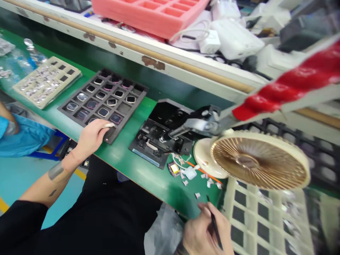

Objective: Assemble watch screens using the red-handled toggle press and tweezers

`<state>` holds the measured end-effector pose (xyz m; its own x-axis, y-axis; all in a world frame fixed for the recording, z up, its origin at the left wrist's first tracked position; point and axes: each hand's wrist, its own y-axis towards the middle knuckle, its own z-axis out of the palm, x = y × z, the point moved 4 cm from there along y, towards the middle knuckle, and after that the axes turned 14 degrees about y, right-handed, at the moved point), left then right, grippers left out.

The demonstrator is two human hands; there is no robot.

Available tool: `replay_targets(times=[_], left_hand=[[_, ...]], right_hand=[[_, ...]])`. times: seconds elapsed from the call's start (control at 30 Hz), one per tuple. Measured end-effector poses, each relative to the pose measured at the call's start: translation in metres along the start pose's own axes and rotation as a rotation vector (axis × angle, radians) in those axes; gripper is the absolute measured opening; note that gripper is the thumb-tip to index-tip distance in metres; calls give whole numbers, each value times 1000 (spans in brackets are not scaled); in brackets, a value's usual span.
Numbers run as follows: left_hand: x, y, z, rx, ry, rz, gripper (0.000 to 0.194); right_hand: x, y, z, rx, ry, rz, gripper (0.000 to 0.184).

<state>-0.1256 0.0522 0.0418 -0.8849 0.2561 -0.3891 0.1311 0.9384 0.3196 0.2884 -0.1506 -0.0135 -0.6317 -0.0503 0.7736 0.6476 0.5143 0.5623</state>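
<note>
The left hand [90, 140] rests at the near corner of a black pocketed tray [77, 92], its fingers [99, 127] clenched on a pale stick [108, 125], whose tip lies over the tray. Rounded-square glass pieces sit in the tray's pockets, just beyond those fingers. Past them lies a beige tray [66, 63] of small foil pieces. To the right of the same fingers stands a black metal jig [162, 141] on the green tabletop [132, 177].

The right hand [204, 235] sits at the tabletop's edge, its fingers [202, 209] gripping a slim black tool [214, 223]. Just beyond them lie paper scraps [197, 195] and an orange strip [204, 173], below a desk fan [255, 159]. A cream grid tray [255, 219] lies beside those fingers.
</note>
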Motion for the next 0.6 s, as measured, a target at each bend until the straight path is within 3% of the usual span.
replay_targets(times=[0.07,0.1,0.2,0.27,0.4,0.6], left_hand=[[-23,-17,8,-28,-290,-135,30],[-39,-26,17,29,-470,-178,36],[-96,-54,52,342,-944,-212,48],[-127,-68,72,491,-1101,-230,45],[-155,-80,90,611,-1195,-256,48],[-163,-82,81,604,-1158,-193,47]], right_hand=[[21,-2,9,-75,242,69,16],[30,-3,17,-105,367,117,17],[44,-6,48,-44,662,317,18],[53,-8,63,38,769,377,15],[70,-14,69,169,754,300,6],[82,-18,63,241,728,181,16]])
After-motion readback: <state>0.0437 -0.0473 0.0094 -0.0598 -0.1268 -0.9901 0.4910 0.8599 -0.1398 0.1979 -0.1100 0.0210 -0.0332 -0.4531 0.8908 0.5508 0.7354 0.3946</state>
